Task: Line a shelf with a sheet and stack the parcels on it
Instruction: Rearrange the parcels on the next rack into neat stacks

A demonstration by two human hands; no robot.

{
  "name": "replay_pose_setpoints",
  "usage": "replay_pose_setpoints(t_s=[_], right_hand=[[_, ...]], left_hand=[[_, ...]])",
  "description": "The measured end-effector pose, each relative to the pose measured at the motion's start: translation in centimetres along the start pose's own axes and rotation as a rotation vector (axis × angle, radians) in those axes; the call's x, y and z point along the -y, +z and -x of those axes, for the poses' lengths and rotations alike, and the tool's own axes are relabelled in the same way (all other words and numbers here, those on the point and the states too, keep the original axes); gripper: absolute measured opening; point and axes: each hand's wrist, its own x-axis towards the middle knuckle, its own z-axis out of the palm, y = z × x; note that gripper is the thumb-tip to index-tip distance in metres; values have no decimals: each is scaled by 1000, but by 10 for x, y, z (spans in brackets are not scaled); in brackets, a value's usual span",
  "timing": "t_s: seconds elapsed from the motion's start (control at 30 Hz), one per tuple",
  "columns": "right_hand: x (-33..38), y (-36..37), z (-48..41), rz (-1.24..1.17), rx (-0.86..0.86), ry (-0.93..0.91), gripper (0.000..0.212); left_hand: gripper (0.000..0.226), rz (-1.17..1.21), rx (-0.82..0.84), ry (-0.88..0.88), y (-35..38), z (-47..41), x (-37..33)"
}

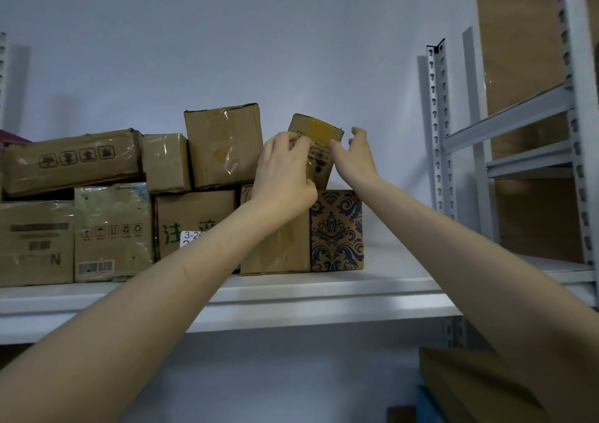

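A small cardboard parcel [319, 137] with yellow tape stands tilted on top of a blue-patterned box [337, 231] on the shelf [324, 296]. My left hand [285, 173] holds the parcel's left side with curled fingers. Its right side is touched by the straight fingers of my right hand [355, 153]. Several cardboard parcels are stacked to the left in two layers, among them a tall taped one [223, 145] and a flat one [73, 161]. I cannot tell whether a sheet lies on the white shelf board.
The shelf's right part [405, 260] lies bare up to the perforated metal uprights [437, 130]. A second rack [518, 124] with brown board stands at the right. Brown cardboard [460, 383] lies below the shelf at the lower right. A white wall is behind.
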Motion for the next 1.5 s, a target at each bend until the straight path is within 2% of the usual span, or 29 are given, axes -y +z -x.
replay_pose_setpoints(t_s=[0.3,0.53,0.67,0.83,1.03,1.13,1.3,1.4,1.5], right_hand=[[-15,-33,26,98,37,-4,57],[-42,-73,69,43,-61,-59,35],[-62,-97,102,51,-133,-160,7],[-88,-133,148,114,-131,-171,31],[-137,-179,206,348,-76,-220,18],[-166,-197,224,559,20,-115,5],[-213,-216,241,931,248,315,37],[-231,-224,244,1014,375,498,55],[-246,-229,245,1056,459,598,67]], left_hand=[[59,65,73,-10,8,12,-31],[64,177,104,-32,13,36,-59],[62,284,114,2,22,63,-85],[53,382,132,43,43,98,-114],[34,574,273,73,81,145,-151],[30,607,392,39,109,166,-165],[37,564,725,-226,170,198,-180],[41,593,887,-478,195,213,-184],[40,636,973,-692,215,226,-187]])
